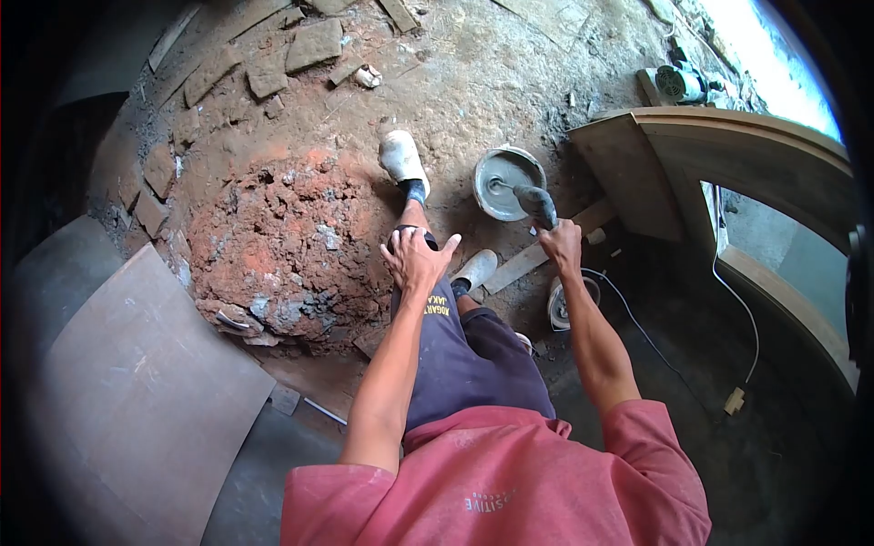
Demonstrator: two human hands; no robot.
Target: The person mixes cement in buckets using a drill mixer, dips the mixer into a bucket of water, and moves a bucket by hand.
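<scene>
My right hand (561,243) is wrapped round the rear of a dark power drill (537,204), which tilts over a round bucket (482,201). The front end of the drill reaches into the bucket, where wet grey mortar (512,170) lies round a thin shaft; the shaft's lower end is hidden in the mix. On my bent knee rests my left hand (416,261), fingers spread and holding nothing. My light-coloured shoes (401,156) stand on either side, close to the bucket.
Reddish broken earth (282,237) is heaped at left, with stone slabs (314,45) beyond. A curved board (137,391) lies lower left. Wooden framing (728,136) stands at right, near a cable with a plug (734,400). A motor-like machine (681,84) sits upper right.
</scene>
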